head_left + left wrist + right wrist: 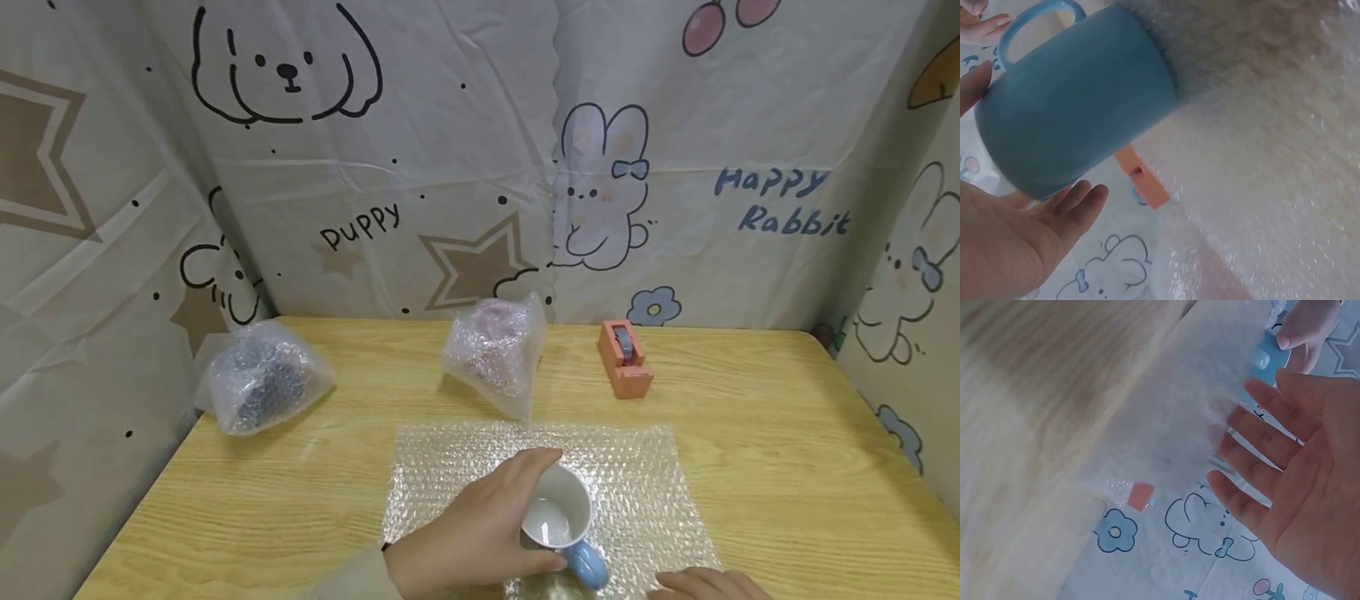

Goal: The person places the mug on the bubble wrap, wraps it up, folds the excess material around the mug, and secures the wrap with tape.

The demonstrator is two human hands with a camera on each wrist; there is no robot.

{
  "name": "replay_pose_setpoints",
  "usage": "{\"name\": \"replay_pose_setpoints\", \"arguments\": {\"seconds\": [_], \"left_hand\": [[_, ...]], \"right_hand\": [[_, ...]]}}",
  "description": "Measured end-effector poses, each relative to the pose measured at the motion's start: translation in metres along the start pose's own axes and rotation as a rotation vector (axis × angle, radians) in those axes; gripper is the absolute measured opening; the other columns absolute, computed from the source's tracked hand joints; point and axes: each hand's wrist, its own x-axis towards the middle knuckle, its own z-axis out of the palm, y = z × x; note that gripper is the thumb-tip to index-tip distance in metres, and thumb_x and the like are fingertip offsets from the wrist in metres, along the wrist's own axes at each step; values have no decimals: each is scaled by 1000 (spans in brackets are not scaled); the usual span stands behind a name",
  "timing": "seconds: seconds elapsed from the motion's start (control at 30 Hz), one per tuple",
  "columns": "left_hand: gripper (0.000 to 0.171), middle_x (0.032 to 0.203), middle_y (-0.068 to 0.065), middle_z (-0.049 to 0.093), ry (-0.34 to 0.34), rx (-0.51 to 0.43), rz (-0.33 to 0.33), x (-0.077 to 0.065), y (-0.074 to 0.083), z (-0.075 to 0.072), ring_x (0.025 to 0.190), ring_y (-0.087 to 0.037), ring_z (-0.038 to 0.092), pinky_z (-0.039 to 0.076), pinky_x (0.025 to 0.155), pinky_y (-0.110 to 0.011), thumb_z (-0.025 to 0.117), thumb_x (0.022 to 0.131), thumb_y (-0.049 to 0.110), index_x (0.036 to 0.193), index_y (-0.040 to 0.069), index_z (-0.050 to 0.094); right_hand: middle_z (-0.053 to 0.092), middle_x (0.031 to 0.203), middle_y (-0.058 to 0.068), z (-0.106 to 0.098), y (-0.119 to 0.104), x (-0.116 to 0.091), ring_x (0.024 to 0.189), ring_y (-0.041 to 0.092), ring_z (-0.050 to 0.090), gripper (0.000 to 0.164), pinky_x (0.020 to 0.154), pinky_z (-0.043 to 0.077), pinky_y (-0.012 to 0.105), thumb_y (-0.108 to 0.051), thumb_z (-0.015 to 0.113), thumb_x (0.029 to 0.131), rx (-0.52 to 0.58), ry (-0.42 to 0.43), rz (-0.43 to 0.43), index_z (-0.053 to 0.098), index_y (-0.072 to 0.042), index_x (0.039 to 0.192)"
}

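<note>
A light blue mug (558, 508) with a white inside stands upright on a flat sheet of bubble wrap (648, 492). My left hand (480, 525) holds it from the left, the thumb on the near side by the blue handle and the fingers round the far side. In the left wrist view the smooth blue wall of the mug (1079, 100) fills the space between thumb and fingers. At the sheet's near right corner is my right hand (708, 585), partly cut off by the frame. Its fingers (1260, 434) look extended in the right wrist view, over or against the wrap's edge.
Behind the sheet sits a pinkish bundle in bubble wrap (495, 350). A dark wrapped bundle (266, 379) lies at the table's left edge. An orange tape dispenser (626, 360) stands at the back right. Printed cloth (465, 167) hangs around the wooden table (787, 433).
</note>
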Motion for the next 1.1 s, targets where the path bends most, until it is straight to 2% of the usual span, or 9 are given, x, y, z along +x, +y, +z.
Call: {"name": "replay_pose_setpoints", "arguments": {"seconds": [0.07,0.17,0.2,0.3,0.5,0.63,0.73,0.87,1.1], "left_hand": [[103,152,-2,38,9,26,5,-3,0,-3,127,-19,50,52,94,-41,81,78,49,156,14,23],[102,151,-2,39,13,31,-3,-8,0,-8,126,-18,51,53,94,-41,80,79,48,156,14,23],[101,150,-2,40,14,34,-8,-10,0,-9,125,-18,51,52,94,-41,80,80,48,155,14,23],[99,150,-2,41,19,34,-35,-15,-1,-14,128,-20,50,52,96,-42,79,80,48,155,12,25],[86,152,-3,40,28,51,-83,-28,-5,-22,136,-22,43,47,102,-47,75,86,43,152,12,32],[77,153,-1,39,50,26,-111,-37,-7,-26,138,-23,41,45,102,-54,72,89,42,151,14,35],[72,153,0,39,66,0,-132,-43,-9,-27,138,-24,41,43,102,-58,68,92,42,152,18,35],[65,149,3,43,84,-4,-125,-48,-11,-26,135,-22,44,44,102,-55,66,94,40,150,21,38],[58,144,3,48,91,22,-128,-57,-17,-24,130,-20,48,46,101,-52,66,95,33,145,17,44]], "right_hand": [[65,109,-15,-9,3,10,95,5,61,34,83,40,21,-58,65,85,-24,-34,-45,73,-30,103],[66,110,-13,-16,10,15,96,7,62,37,78,47,25,-56,70,83,-8,-140,-77,72,-28,107],[66,111,-12,-19,13,17,97,8,62,38,76,50,27,-56,69,84,5,-199,-76,71,-28,110],[67,112,-10,-27,24,21,98,11,63,36,73,55,34,-51,69,88,51,-324,-50,70,-26,114],[68,107,-13,-49,42,42,94,10,64,25,76,56,36,-39,74,88,49,-394,21,71,-26,110],[67,107,-16,-60,53,63,95,10,64,21,80,56,40,-37,70,92,111,-489,88,71,-28,111],[67,104,-16,-59,66,75,92,10,65,22,76,57,39,-24,75,88,148,-408,39,72,-25,109],[70,98,-12,-51,87,87,86,12,67,26,72,58,38,-10,80,80,117,-283,-12,74,-20,103],[72,98,0,-26,125,107,87,22,69,19,75,58,43,-8,76,85,113,-381,113,74,-9,105]]}}
